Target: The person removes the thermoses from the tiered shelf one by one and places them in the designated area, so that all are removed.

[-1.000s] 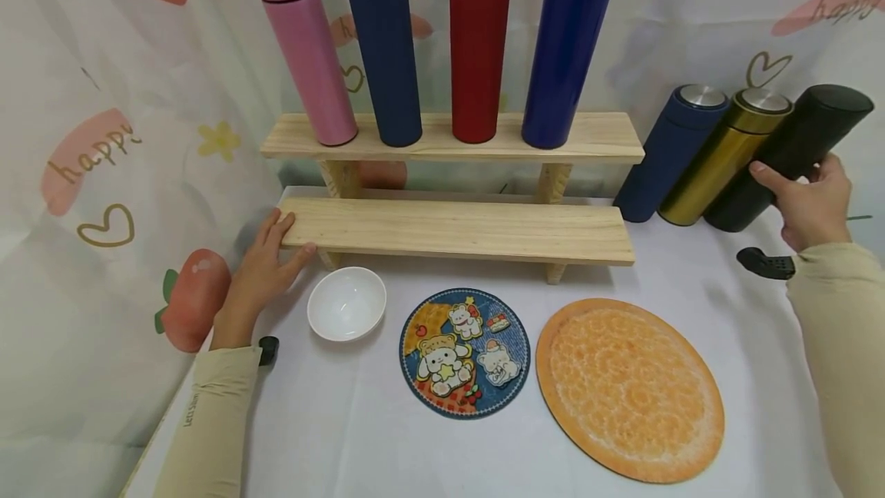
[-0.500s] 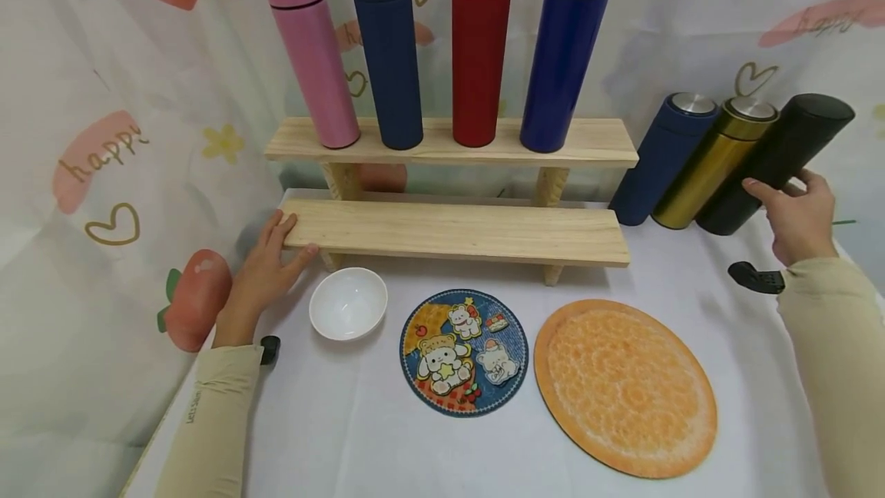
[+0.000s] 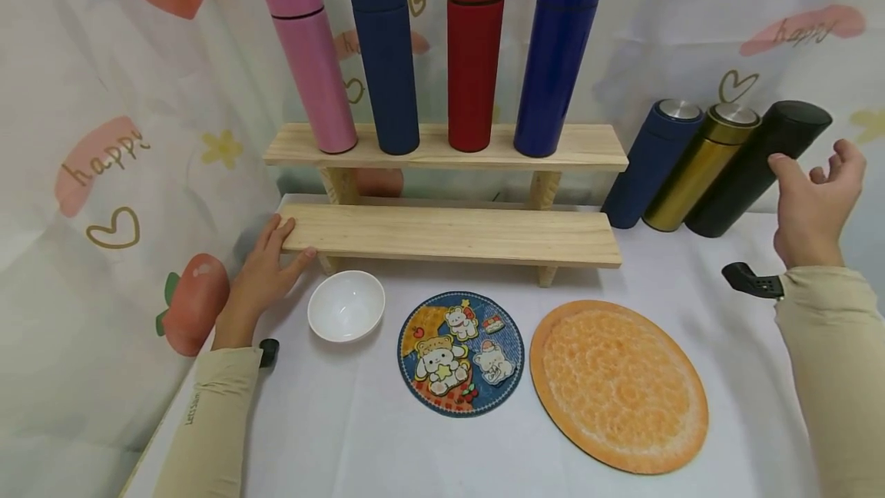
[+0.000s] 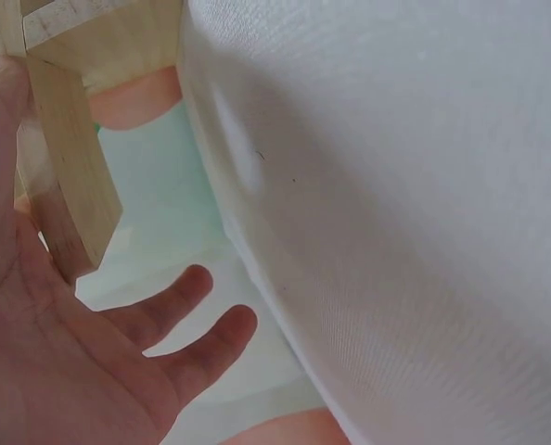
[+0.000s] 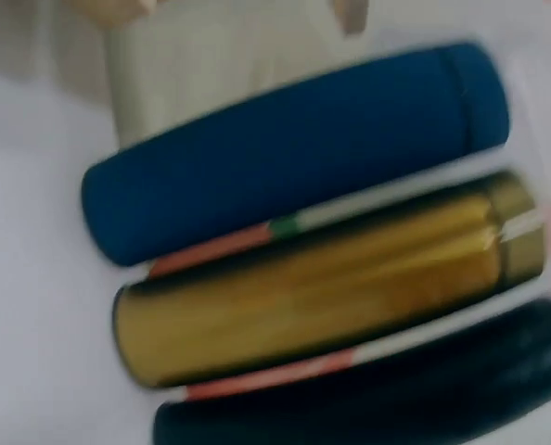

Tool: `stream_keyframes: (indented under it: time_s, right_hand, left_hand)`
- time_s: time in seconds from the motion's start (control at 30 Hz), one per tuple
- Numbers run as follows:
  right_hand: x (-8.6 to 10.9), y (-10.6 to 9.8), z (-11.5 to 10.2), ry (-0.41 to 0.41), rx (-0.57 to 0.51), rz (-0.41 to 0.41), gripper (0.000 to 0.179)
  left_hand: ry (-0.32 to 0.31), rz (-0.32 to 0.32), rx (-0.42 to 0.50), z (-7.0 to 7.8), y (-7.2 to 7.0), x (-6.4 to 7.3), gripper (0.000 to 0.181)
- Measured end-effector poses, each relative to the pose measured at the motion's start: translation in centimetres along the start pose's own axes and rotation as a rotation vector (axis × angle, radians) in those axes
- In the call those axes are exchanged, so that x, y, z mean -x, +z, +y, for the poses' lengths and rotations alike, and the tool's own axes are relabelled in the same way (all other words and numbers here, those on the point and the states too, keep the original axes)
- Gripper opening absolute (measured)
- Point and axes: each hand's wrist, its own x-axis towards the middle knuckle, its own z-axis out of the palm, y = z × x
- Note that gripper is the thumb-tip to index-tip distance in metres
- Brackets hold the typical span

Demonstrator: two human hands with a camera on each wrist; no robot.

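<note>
My left hand rests on the left end of the lower board of a wooden two-step stand. In the left wrist view two fingertips of it extend loosely past the board end. My right hand is by a black thermos bottle, its fingers bent loosely and apart from it. The thumb overlaps the bottle in the head view; contact is unclear. That bottle leans beside a gold thermos and a navy one. The right wrist view, blurred, shows the three bottles but no hand.
On the upper board stand pink, dark blue, red and glossy blue thermoses. In front lie a white bowl, a cartoon round mat and an orange round mat. Printed cloth hangs behind and left.
My right hand has let go of the black thermos and its fingers have lifted away to the right. The bottle leans as before. My left hand stays put; the head view has shifted slightly.
</note>
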Motion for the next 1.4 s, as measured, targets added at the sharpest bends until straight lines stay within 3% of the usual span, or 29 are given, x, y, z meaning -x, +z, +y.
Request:
stream_keyframes:
  time_s: [0.4,0.47,0.63,0.7,0.8,1.0,1.4]
  right_hand:
    - [4.3,3.7,-6.1,-0.313,0.053,-0.053,0.075]
    - [5.0,4.7,-6.8,-0.348,-0.017,-0.084,0.077]
    - [6.9,7.6,-8.0,-0.393,-0.339,-0.195,0.081]
    - [7.5,8.7,-8.3,-0.408,-0.411,-0.242,0.081]
    - [8.2,10.5,-8.6,-0.41,-0.471,-0.312,0.084]
    - [9.4,13.9,-8.5,-0.373,-0.473,-0.426,0.089]
    - [9.8,19.1,-9.2,-0.249,-0.264,-0.521,0.091]
  left_hand:
    - [-0.013,-0.01,-0.001,-0.3,0.1,-0.3,0.091]
    - [-0.013,-0.009,0.0,-0.3,0.1,-0.2,0.09]
    - [-0.021,-0.015,0.0,-0.2,0.0,-0.2,0.09]
    - [-0.026,-0.021,-0.001,-0.2,0.0,-0.3,0.091]
    - [-0.029,-0.024,0.001,-0.2,0.0,-0.2,0.091]
    - [-0.027,-0.022,0.009,-0.1,0.0,-0.1,0.089]
    - [-0.024,-0.012,0.015,-0.3,0.1,-0.3,0.091]
